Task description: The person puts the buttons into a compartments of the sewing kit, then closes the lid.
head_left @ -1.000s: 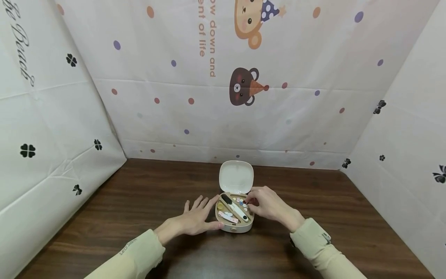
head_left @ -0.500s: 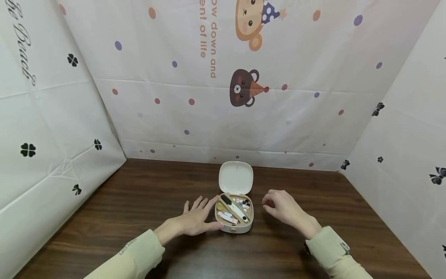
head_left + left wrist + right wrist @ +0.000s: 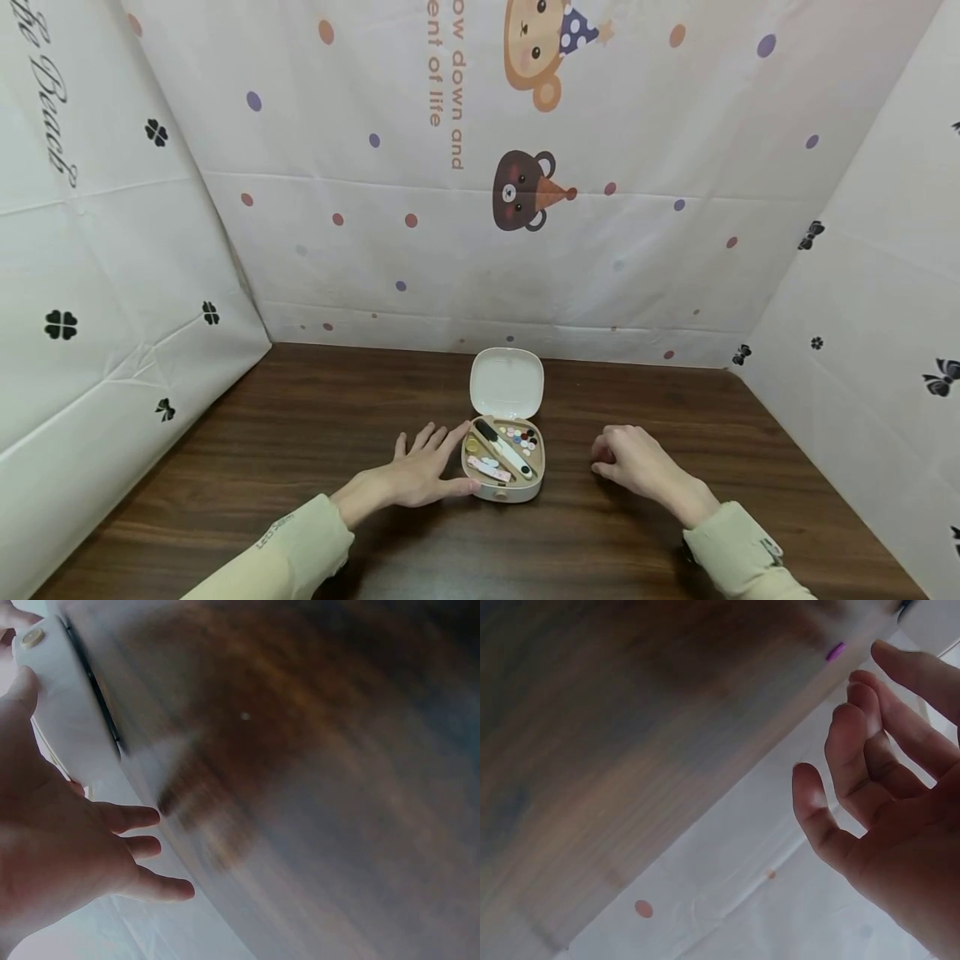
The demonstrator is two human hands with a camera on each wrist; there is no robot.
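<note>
- Bracing the sewing kit box [image 3: 504, 483] w/ left hand [image 3: 420, 473], fingers flat, open; advise keeping it pinned.
- Right hand [image 3: 633, 462] is resting on surface [image 3: 300, 433], loosely curled; contents can't tell, apart from box.

The table [image 3: 315, 433] is dark brown wood with a streaky grain. The small case [image 3: 502, 487] is cream, its raised lid [image 3: 507, 383] plain white inside, and it holds buttons [image 3: 519, 435] in red, blue, black and white beside a yellow piece. The sleeves [image 3: 292, 550] are pale beige. The backdrop [image 3: 600, 250] is white with orange, purple and red dots, a brown bear and orange lettering; the side sheets [image 3: 90, 292] bear black clovers and bows
</note>
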